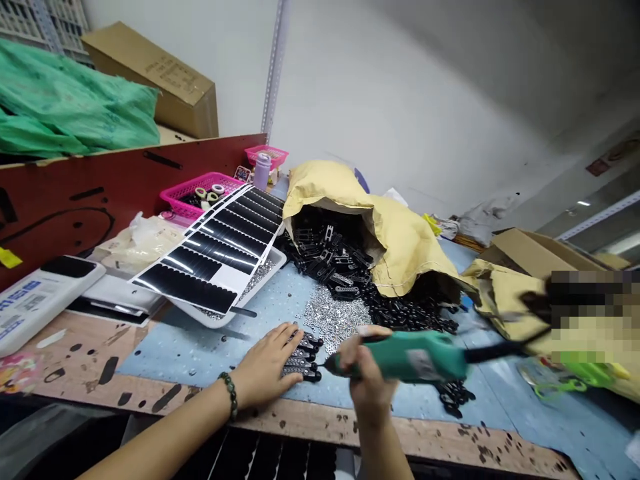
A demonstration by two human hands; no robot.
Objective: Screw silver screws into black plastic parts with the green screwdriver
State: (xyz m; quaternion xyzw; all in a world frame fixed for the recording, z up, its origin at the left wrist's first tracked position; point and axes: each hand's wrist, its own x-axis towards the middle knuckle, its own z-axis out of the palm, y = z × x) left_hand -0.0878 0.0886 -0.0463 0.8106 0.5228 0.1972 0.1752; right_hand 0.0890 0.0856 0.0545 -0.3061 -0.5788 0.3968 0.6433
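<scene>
My left hand [270,360] lies flat with its fingers stretched over several black slotted parts [301,360] lined up side by side on the blue mat. A green electric screwdriver [415,358] is wrapped in my right hand [370,377]. Its bit points left at the near ends of those parts; whether it touches one I cannot tell. Just behind the hands spreads a heap of small silvery screws [333,320]. Loose black parts [410,317] are piled to its right, and similar ones spill from a yellow paper sack [325,183].
Black sticker sheets [220,243] rest across a white tray [220,323] of small metal pieces. Pink baskets [173,203] stand behind, and a white scale-like device [45,300] sits at left. Another yellow sack [410,240] and an open carton [540,250] are at right.
</scene>
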